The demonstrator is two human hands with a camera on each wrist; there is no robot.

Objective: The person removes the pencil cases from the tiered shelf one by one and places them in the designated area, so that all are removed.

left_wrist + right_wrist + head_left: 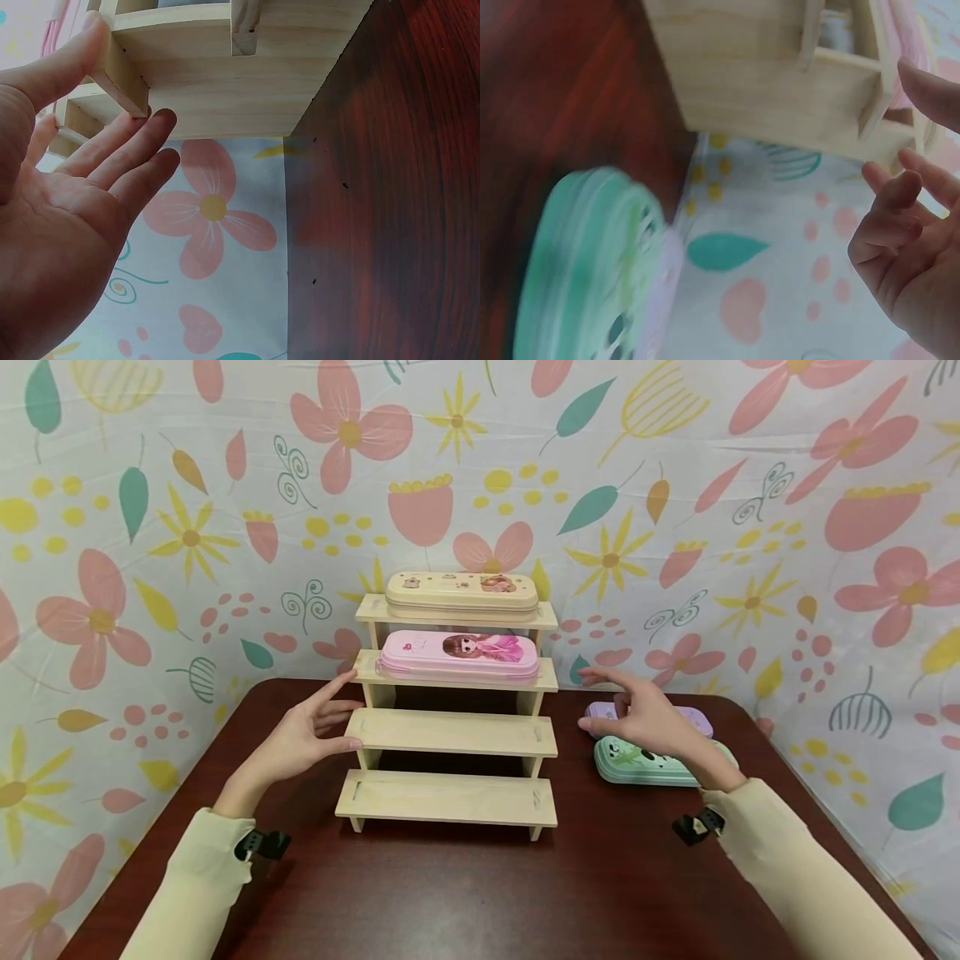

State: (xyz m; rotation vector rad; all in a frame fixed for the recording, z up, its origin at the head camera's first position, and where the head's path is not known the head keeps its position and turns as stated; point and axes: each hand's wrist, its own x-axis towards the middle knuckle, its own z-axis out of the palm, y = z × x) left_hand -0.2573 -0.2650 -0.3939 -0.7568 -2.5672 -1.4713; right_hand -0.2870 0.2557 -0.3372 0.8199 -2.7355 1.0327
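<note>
A wooden stepped rack [450,732] stands on the table with its steps facing me. On its top step lies a cream zippered pencil case [461,595], and on the step below a pink pencil case [459,657] with a doll picture. My left hand [303,731] touches the rack's left side, thumb at the third step's edge, fingers stretched out. To the right of the rack is my right hand [645,714], holding nothing, with some fingers bent and others extended. It overlaps a purple pencil case [690,720] and a green one [626,764] in the head view.
The dark red-brown table [450,893] ends at a wall covered by flower-patterned cloth [255,568] behind and on both sides. Each sleeve carries a black wrist device [262,845]. The rack's two lower steps [450,797] show bare wood.
</note>
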